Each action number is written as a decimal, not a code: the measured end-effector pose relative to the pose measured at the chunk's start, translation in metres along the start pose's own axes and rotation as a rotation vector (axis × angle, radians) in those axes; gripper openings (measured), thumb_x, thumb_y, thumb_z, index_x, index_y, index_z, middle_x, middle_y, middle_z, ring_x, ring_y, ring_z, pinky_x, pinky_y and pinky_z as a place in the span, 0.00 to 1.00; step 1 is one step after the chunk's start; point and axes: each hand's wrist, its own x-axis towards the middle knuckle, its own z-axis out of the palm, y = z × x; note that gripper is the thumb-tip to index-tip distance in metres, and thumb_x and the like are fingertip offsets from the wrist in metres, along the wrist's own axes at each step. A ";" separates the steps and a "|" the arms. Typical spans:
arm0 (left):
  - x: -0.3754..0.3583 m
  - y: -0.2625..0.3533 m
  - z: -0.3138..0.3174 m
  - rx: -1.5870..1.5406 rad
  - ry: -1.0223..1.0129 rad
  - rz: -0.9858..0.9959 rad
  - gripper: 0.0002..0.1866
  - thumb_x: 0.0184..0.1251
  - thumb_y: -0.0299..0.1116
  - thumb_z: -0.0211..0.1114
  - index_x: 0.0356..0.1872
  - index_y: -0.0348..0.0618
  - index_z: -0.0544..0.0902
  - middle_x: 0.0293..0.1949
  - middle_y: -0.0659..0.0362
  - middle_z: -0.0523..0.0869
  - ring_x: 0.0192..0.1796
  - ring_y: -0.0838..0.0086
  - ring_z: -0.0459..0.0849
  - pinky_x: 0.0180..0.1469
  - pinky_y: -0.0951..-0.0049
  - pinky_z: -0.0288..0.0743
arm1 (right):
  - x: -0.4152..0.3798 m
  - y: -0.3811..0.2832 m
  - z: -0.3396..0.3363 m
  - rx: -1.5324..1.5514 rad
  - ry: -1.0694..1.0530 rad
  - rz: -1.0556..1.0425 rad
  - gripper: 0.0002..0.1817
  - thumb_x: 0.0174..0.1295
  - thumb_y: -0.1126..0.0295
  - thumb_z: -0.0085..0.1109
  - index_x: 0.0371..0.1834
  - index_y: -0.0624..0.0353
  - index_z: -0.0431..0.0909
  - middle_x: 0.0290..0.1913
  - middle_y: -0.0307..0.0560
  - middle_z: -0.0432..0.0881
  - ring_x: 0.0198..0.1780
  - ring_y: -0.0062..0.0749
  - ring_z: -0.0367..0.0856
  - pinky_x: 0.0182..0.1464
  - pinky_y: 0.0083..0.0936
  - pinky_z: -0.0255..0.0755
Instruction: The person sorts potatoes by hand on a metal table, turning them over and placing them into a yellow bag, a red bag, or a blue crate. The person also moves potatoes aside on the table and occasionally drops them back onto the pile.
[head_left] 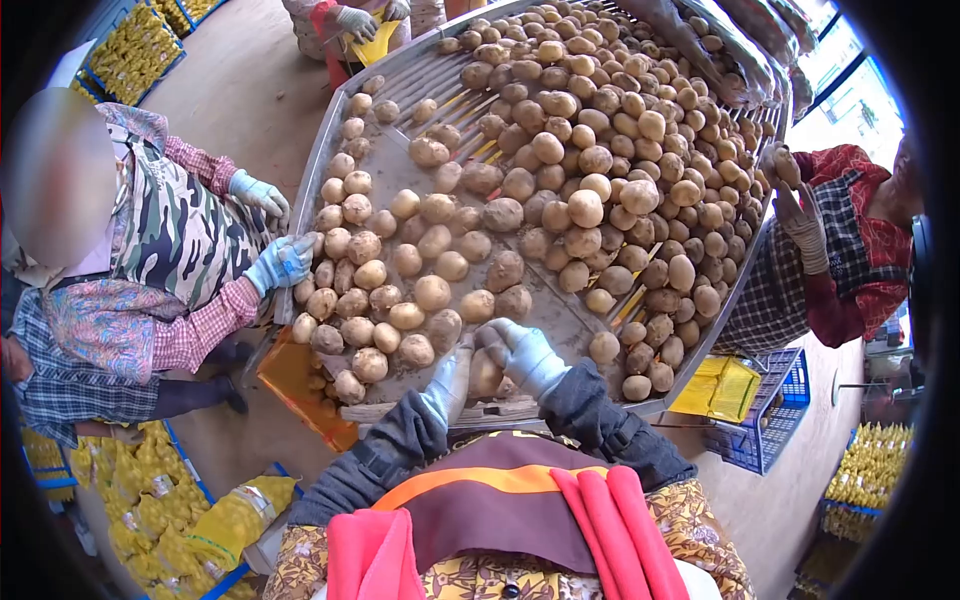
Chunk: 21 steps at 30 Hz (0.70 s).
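Near edge of the counter (565, 325), as I view it from my remote station. The step in hand, in my judgement, is the handling of a single potato (485, 375), which lies between the two hands at the near rim. Left hand (446, 385): gloved, seen from the back, fingers close together beside the potato; whether they grip it, I cannot tell. Right hand (527, 357): gloved, fingers bent over towards the left, narrow rather than wide; its grip is likewise hidden from me. The next move calls, I judge, for light, even pressure and care not to nudge the neighbouring potatoes (432, 293). These spread loosely over the left side; a dense heap (640, 150) covers the far and right parts. A co-worker's gloved hand (278, 263) touches the row at the left rim. Beyond the right rim, a yellow bag (715, 388) hangs beside a blue crate (780, 415).
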 end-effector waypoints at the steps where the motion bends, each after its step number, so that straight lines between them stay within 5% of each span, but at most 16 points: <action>1: -0.009 0.009 0.004 -0.062 -0.020 -0.099 0.29 0.75 0.59 0.43 0.49 0.44 0.78 0.38 0.59 0.85 0.34 0.73 0.85 0.33 0.74 0.81 | 0.004 0.019 0.004 0.154 0.024 0.069 0.12 0.70 0.67 0.53 0.52 0.58 0.76 0.40 0.52 0.85 0.40 0.40 0.85 0.44 0.30 0.78; 3: -0.003 0.000 -0.022 -0.174 -0.164 -0.210 0.30 0.73 0.62 0.46 0.51 0.45 0.78 0.40 0.57 0.85 0.33 0.70 0.85 0.27 0.72 0.80 | 0.005 0.017 -0.008 0.626 0.037 0.390 0.12 0.70 0.70 0.55 0.54 0.61 0.76 0.39 0.40 0.85 0.39 0.22 0.82 0.42 0.25 0.79; 6: 0.000 0.002 -0.038 -0.357 -0.409 -0.211 0.31 0.71 0.64 0.47 0.53 0.46 0.77 0.39 0.57 0.85 0.32 0.69 0.85 0.24 0.73 0.78 | -0.004 0.024 -0.015 0.762 -0.085 0.273 0.21 0.69 0.66 0.57 0.62 0.60 0.71 0.52 0.46 0.80 0.56 0.26 0.77 0.57 0.25 0.73; 7: 0.004 0.002 -0.040 -0.338 -0.465 -0.205 0.33 0.68 0.67 0.48 0.56 0.48 0.76 0.42 0.56 0.85 0.37 0.69 0.86 0.31 0.71 0.82 | -0.008 0.024 -0.015 0.694 -0.178 0.140 0.28 0.66 0.62 0.61 0.66 0.60 0.67 0.57 0.48 0.77 0.60 0.29 0.73 0.61 0.28 0.69; 8: 0.004 -0.002 -0.038 -0.337 -0.465 -0.204 0.33 0.68 0.67 0.48 0.56 0.48 0.76 0.42 0.56 0.85 0.37 0.69 0.86 0.31 0.71 0.82 | -0.013 0.022 -0.015 0.625 -0.266 0.009 0.35 0.63 0.58 0.65 0.69 0.59 0.63 0.61 0.49 0.74 0.65 0.33 0.70 0.66 0.30 0.65; 9: -0.006 0.006 -0.020 -0.279 -0.271 -0.189 0.34 0.70 0.66 0.43 0.56 0.45 0.75 0.44 0.56 0.84 0.41 0.69 0.85 0.37 0.72 0.82 | -0.011 0.019 -0.013 0.531 -0.331 -0.065 0.47 0.54 0.53 0.72 0.73 0.60 0.57 0.66 0.54 0.69 0.69 0.40 0.64 0.70 0.35 0.59; 10: -0.011 0.011 -0.009 -0.217 -0.081 -0.173 0.35 0.73 0.65 0.38 0.56 0.43 0.75 0.46 0.56 0.83 0.44 0.70 0.84 0.42 0.73 0.82 | -0.014 0.014 -0.012 0.288 -0.262 -0.176 0.49 0.51 0.52 0.73 0.72 0.61 0.57 0.66 0.57 0.68 0.70 0.45 0.64 0.70 0.37 0.59; 11: 0.000 -0.003 -0.019 -0.135 -0.200 -0.086 0.37 0.73 0.66 0.36 0.58 0.42 0.74 0.50 0.55 0.82 0.51 0.71 0.82 0.50 0.73 0.80 | -0.015 0.008 -0.011 0.253 -0.259 -0.172 0.49 0.51 0.51 0.73 0.72 0.61 0.57 0.66 0.58 0.68 0.70 0.46 0.63 0.70 0.38 0.59; 19: -0.004 0.014 0.001 -0.116 -0.181 -0.043 0.36 0.74 0.64 0.36 0.59 0.40 0.73 0.50 0.55 0.81 0.50 0.73 0.82 0.50 0.75 0.80 | -0.013 0.007 -0.012 0.265 -0.244 -0.208 0.44 0.59 0.50 0.66 0.71 0.62 0.57 0.66 0.60 0.68 0.69 0.48 0.65 0.70 0.38 0.59; 21: -0.001 0.012 -0.004 0.049 -0.143 0.039 0.35 0.75 0.63 0.37 0.58 0.39 0.74 0.49 0.55 0.81 0.49 0.73 0.82 0.52 0.75 0.79 | -0.012 0.006 -0.011 0.362 -0.238 -0.257 0.37 0.66 0.51 0.58 0.71 0.63 0.59 0.66 0.59 0.68 0.69 0.45 0.65 0.69 0.37 0.60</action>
